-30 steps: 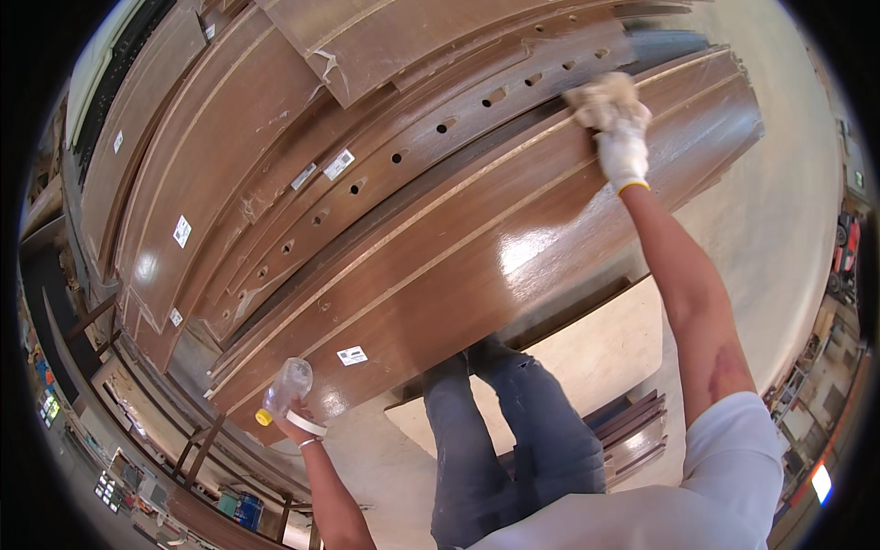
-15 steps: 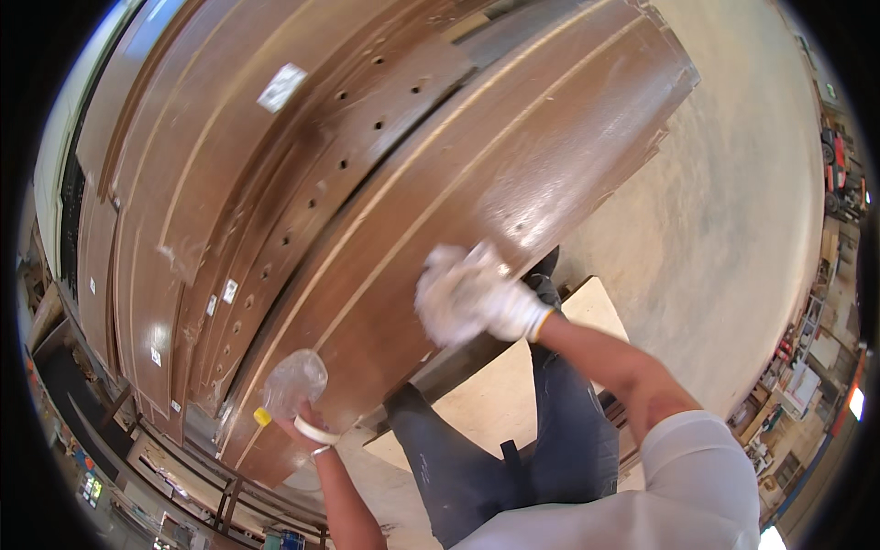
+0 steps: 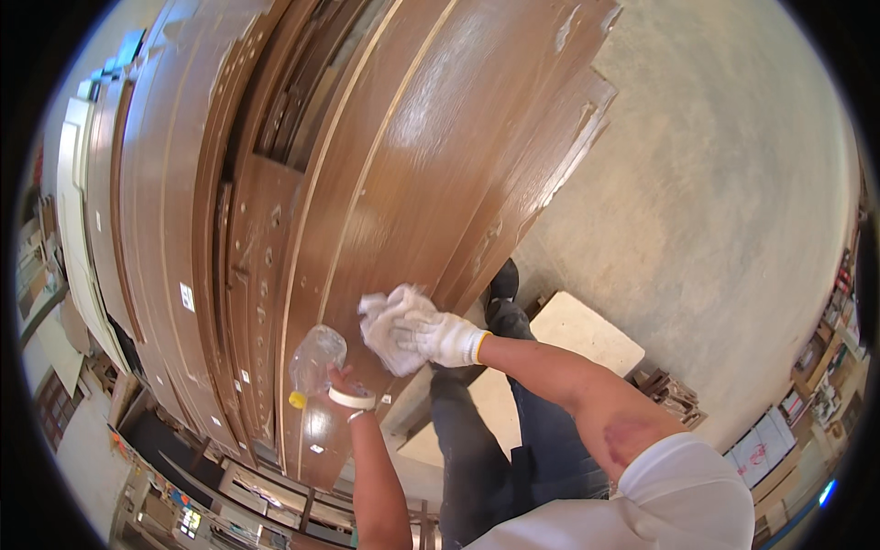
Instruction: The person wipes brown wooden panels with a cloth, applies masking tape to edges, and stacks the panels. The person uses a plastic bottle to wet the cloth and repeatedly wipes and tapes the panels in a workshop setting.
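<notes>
Cloth, off-white and crumpled (image 3: 385,325), is held by the fingers of the white-gloved right hand (image 3: 438,337) over the glossy brown panel (image 3: 403,192): light, limp, likely best bunched. At its eight o'clock, the clear plastic yellow-capped bottle (image 3: 317,352) is gripped by the bare left hand's fingers (image 3: 338,371): probably slick, squeezable, best clasped round its body.

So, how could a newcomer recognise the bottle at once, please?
Find the long, glossy brown panel. Near its lower end in the picture, the ungloved left hand holds a clear bottle. Its yellow cap sets it apart from the white cloth beside it.
</notes>
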{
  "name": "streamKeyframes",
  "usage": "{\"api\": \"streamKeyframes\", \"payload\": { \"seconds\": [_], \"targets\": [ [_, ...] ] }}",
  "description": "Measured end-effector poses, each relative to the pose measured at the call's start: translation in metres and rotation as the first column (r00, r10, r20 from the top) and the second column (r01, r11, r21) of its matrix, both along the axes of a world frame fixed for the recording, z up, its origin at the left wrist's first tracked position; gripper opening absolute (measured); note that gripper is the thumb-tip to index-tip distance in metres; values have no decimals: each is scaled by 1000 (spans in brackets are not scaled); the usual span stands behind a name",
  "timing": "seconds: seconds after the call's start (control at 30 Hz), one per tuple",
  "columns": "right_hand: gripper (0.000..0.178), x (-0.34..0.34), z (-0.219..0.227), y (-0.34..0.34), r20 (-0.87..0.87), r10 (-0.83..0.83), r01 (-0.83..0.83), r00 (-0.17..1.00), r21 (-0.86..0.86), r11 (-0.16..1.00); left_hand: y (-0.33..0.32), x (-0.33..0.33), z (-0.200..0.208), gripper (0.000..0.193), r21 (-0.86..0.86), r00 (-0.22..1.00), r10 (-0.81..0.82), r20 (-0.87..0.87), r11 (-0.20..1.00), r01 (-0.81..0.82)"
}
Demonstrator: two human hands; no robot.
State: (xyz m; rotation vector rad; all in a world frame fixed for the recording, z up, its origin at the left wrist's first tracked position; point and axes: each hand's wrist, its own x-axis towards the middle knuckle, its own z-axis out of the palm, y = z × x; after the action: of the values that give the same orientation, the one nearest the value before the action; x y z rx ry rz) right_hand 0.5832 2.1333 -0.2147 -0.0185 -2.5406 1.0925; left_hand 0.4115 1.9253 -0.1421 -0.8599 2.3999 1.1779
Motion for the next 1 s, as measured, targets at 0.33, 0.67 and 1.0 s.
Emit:
{"api": "streamKeyframes", "payload": {
  "seconds": [0.33, 0.67, 1.0],
  "targets": [
    [46, 14, 10, 380, 646, -727, 692, 234, 414, 591, 80, -38, 39, 62, 214, 985, -24, -173, 975, 62],
    [36, -28, 21, 83, 373, 223, -171, 901, -169, 971, 276, -305, 82, 53, 348, 697, -92, -711, 815, 462],
    [55, 4, 28, 440, 343, -732, 500, 588, 557, 663, 306, -409, 56, 58, -6, 675, -446, -588, 837, 547]
  ]
}}
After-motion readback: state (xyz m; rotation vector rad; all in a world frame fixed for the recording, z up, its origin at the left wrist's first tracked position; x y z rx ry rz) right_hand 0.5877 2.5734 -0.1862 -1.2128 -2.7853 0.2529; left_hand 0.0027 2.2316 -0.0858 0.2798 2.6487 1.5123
